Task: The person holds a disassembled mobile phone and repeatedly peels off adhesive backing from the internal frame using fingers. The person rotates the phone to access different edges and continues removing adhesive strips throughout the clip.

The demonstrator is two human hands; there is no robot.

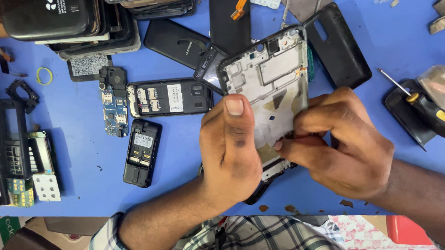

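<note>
Left hand (230, 147) grips the phone frame (269, 77) by its edge, thumb up, tilted above the blue counter (83, 164). Right hand (343, 139) pinches at the frame's middle, fingertips closed on something too small to tell. Best picked slowly, frame held steady.

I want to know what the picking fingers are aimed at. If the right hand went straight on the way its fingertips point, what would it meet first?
The right hand points left, fingertips already on the opened phone frame. Straight on, it would probably meet the left hand gripping that frame, though depth is unclear.
</note>
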